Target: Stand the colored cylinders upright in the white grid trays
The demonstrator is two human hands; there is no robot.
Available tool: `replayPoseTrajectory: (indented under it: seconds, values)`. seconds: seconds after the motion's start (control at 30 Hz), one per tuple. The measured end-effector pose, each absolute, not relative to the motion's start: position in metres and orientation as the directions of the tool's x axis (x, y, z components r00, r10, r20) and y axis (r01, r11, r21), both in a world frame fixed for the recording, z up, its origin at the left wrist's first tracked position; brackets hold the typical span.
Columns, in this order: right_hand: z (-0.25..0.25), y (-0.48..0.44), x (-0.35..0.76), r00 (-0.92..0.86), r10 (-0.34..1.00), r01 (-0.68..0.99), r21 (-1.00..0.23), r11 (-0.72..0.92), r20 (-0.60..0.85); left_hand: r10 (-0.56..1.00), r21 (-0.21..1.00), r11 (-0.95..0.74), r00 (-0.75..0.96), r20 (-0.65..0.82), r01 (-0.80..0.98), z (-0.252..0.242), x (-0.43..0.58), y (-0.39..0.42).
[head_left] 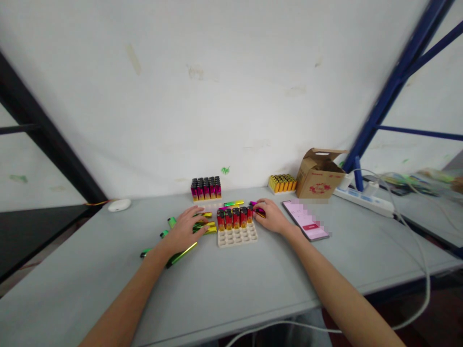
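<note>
My left hand rests over a loose pile of shiny green and yellow lighters, its fingers spread and touching some of them. At the right side of a pale tray, my right hand has its fingers curled round a dark purple lighter, partly hidden by them. Red-and-yellow lighters with dark tops stand upright in the tray's back rows; its front rows show bare slots. Just behind the tray lies a green-yellow lighter.
A full tray of purple lighters stands by the wall. Farther right are a block of yellow cylinders, an open cardboard box and a power strip. A phone lies beside my right forearm; a white case sits at left.
</note>
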State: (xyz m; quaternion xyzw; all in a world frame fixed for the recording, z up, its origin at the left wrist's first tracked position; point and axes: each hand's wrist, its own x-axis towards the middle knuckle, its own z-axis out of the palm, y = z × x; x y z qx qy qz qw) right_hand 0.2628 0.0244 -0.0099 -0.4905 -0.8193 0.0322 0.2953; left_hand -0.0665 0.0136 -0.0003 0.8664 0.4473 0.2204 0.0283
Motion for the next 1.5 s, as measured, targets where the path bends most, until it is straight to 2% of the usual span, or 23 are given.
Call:
replayPoseTrajectory:
  seconds: [0.4,0.73,1.5]
  values:
    - [-0.010,0.023,0.261,-0.297,0.851,0.772,-0.416,0.481,0.434,0.798,0.251,-0.585,0.494,0.345,0.771,-0.012,-0.065,0.018]
    - [-0.011,0.026,0.261,-0.305,0.848,0.780,-0.398,0.484,0.432,0.759,0.272,-0.616,0.464,0.458,0.739,-0.005,-0.061,0.018]
    - [-0.012,0.025,0.259,-0.239,0.854,0.774,-0.441,0.455,0.462,0.787,0.282,-0.593,0.468,0.403,0.754,-0.004,-0.060,0.016]
